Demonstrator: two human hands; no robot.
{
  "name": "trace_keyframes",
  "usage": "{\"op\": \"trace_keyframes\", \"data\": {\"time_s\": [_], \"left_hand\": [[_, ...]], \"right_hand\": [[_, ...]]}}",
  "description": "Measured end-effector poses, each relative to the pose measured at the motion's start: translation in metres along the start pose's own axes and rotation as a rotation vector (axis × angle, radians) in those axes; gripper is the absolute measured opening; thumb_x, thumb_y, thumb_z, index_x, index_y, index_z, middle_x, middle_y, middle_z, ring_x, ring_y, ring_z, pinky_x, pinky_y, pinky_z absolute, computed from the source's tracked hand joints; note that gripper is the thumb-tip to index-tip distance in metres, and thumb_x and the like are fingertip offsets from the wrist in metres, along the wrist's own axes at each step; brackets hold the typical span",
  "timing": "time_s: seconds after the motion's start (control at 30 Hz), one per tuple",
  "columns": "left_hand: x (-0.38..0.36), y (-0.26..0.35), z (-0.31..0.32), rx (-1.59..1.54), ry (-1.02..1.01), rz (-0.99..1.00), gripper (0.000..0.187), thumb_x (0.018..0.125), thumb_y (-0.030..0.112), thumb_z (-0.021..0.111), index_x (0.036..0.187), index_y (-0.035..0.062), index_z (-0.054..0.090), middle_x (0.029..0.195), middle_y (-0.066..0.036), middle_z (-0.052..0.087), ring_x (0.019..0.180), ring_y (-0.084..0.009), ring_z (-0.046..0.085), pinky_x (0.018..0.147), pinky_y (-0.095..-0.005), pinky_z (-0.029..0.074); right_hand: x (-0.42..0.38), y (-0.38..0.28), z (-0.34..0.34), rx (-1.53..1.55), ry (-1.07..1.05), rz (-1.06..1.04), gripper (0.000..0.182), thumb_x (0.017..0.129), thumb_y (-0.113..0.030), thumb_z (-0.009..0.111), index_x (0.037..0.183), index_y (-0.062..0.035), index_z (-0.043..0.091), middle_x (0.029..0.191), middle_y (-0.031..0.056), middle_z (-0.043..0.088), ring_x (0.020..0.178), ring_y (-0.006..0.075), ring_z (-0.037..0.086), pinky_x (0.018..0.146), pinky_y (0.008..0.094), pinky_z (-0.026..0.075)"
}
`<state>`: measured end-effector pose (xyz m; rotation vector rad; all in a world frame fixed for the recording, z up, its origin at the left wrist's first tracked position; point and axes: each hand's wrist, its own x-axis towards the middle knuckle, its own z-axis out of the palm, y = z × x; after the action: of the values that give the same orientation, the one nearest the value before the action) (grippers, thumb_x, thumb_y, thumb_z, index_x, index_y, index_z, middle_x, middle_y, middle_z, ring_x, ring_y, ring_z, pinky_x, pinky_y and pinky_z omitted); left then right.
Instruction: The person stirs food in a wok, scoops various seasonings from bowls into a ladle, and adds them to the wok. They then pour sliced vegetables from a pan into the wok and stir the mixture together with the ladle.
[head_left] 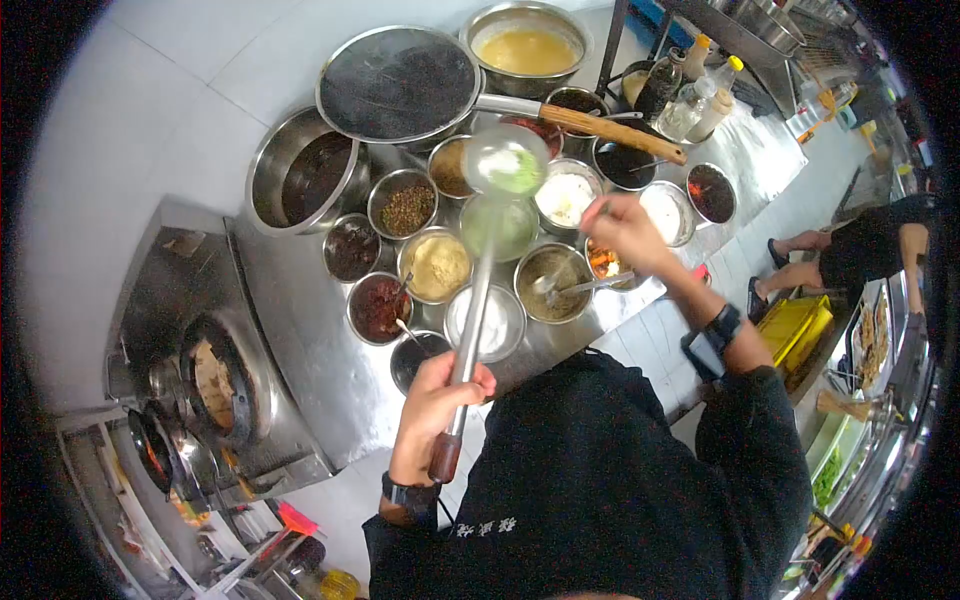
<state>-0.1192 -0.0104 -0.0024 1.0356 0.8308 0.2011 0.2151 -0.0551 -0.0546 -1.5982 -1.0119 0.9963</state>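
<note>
My left hand (pixel 428 405) is wrapped around the long metal handle of a ladle (pixel 482 305). The ladle's bowl, holding something pale green and white, hangs over the steel bowls. My right hand (pixel 632 236) is closed, its fingertips pinched together between a bowl of white powder (pixel 567 196) and a bowl of orange and red bits (pixel 604 262). What the fingers hold, if anything, is too small to make out. Below that hand stands a bowl of grey-brown powder (pixel 548 285) with a spoon (pixel 596 283) in it. A bowl of pale green contents (pixel 500 228) sits behind the ladle's handle.
Seasoning bowls crowd the steel table (pixel 300 290). A wide strainer (pixel 400 85) with a wooden handle lies across pots at the back, beside a pot of yellow liquid (pixel 527 52). Bottles (pixel 690 95) stand at the back right. A wok stove (pixel 215 385) is left; another person (pixel 870 245) is right.
</note>
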Motion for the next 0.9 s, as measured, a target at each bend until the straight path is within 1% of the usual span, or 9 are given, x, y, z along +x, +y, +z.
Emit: {"op": "trace_keyframes", "data": {"time_s": [0.1, 0.13, 0.23, 0.3, 0.37, 0.57, 0.63, 0.7, 0.9], "left_hand": [[-0.008, 0.008, -0.018, 0.134, 0.112, 0.01, 0.016, 0.066, 0.0, 0.058, 0.082, -0.0003, 0.056, 0.076, -0.007, 0.061, 0.067, -0.0117, 0.056, 0.061, -0.0234, 0.045], [-0.011, 0.012, -0.022, 0.162, 0.132, 0.041, 0.017, 0.064, -0.001, 0.057, 0.081, -0.0008, 0.056, 0.075, -0.006, 0.061, 0.066, -0.0117, 0.056, 0.061, -0.0233, 0.044], [-0.018, 0.021, -0.03, 0.26, 0.237, 0.024, 0.018, 0.057, 0.008, 0.057, 0.073, 0.0004, 0.053, 0.073, -0.008, 0.06, 0.066, -0.0137, 0.053, 0.063, -0.0243, 0.041], [-0.019, 0.022, -0.036, 0.264, 0.223, 0.024, 0.017, 0.057, 0.007, 0.056, 0.073, 0.0004, 0.053, 0.073, -0.009, 0.06, 0.066, -0.0139, 0.053, 0.063, -0.0247, 0.041], [-0.022, 0.024, -0.037, 0.268, 0.22, 0.018, 0.018, 0.057, 0.007, 0.056, 0.073, 0.0003, 0.053, 0.073, -0.009, 0.06, 0.066, -0.014, 0.053, 0.063, -0.0247, 0.041], [-0.008, 0.028, 0.0, 0.139, 0.132, 0.041, 0.018, 0.059, 0.004, 0.057, 0.076, 0.001, 0.053, 0.075, -0.008, 0.061, 0.066, -0.012, 0.052, 0.063, -0.0229, 0.041], [0.003, 0.027, 0.02, 0.123, 0.111, 0.063, 0.018, 0.059, 0.004, 0.057, 0.076, 0.0012, 0.053, 0.075, -0.008, 0.061, 0.067, -0.0114, 0.052, 0.065, -0.0222, 0.041], [0.015, 0.027, 0.044, 0.127, 0.115, 0.025, 0.018, 0.059, 0.004, 0.057, 0.076, 0.0011, 0.053, 0.076, -0.007, 0.061, 0.068, -0.0109, 0.052, 0.066, -0.0219, 0.04], [0.06, 0.031, 0.14, -0.007, 0.124, 0.042, 0.016, 0.06, 0.004, 0.057, 0.075, 0.0013, 0.053, 0.076, -0.009, 0.06, 0.071, -0.0131, 0.053, 0.068, -0.0239, 0.041]], "right_hand": [[-0.011, 0.002, 0.053, -0.18, -0.13, 0.01, 0.016, 0.077, -0.012, 0.056, 0.088, -0.0038, 0.064, 0.082, 0.0069, 0.066, 0.075, 0.0143, 0.063, 0.065, 0.0281, 0.05], [-0.007, 0.025, 0.066, -0.131, -0.129, -0.291, 0.023, 0.077, -0.014, 0.058, 0.096, -0.0031, 0.063, 0.084, 0.0086, 0.066, 0.076, 0.0162, 0.063, 0.065, 0.0297, 0.05], [-0.009, 0.003, 0.063, -0.127, -0.197, 0.115, 0.038, 0.074, -0.018, 0.065, 0.108, -0.0029, 0.057, 0.083, 0.013, 0.066, 0.072, 0.0215, 0.063, 0.067, 0.0355, 0.05], [0.008, 0.003, 0.032, -0.55, 0.119, 0.064, 0.041, 0.074, -0.021, 0.067, 0.11, -0.003, 0.055, 0.09, 0.0149, 0.064, 0.085, 0.0266, 0.062, 0.076, 0.0383, 0.048], [0.042, 0.048, -0.027, -0.847, 0.524, -0.41, 0.046, 0.076, -0.027, 0.065, 0.114, -0.0046, 0.053, 0.105, 0.0158, 0.059, 0.106, 0.0315, 0.052, 0.087, 0.0393, 0.043], [0.061, 0.047, -0.109, -1.26, 0.524, 0.003, 0.058, 0.081, -0.045, 0.055, 0.125, -0.0086, 0.043, 0.117, 0.016, 0.053, 0.115, 0.0335, 0.046, 0.096, 0.0626, 0.023], [0.055, 0.04, -0.114, -1.176, 0.435, 0.066, 0.052, 0.082, -0.044, 0.054, 0.12, -0.0086, 0.047, 0.101, 0.0144, 0.061, 0.099, 0.0337, 0.057, 0.094, 0.0625, 0.024], [0.042, 0.02, -0.12, -0.807, 0.436, -0.071, 0.032, 0.085, -0.034, 0.053, 0.101, -0.008, 0.059, 0.073, 0.0146, 0.064, 0.069, 0.0345, 0.062, 0.073, 0.0463, 0.045], [0.07, 0.102, -0.21, -0.891, 0.451, 0.0, 0.033, 0.072, -0.031, 0.067, 0.087, -0.0017, 0.065, 0.081, 0.0188, 0.065, 0.078, 0.0356, 0.062, 0.07, 0.0437, 0.048]]}}
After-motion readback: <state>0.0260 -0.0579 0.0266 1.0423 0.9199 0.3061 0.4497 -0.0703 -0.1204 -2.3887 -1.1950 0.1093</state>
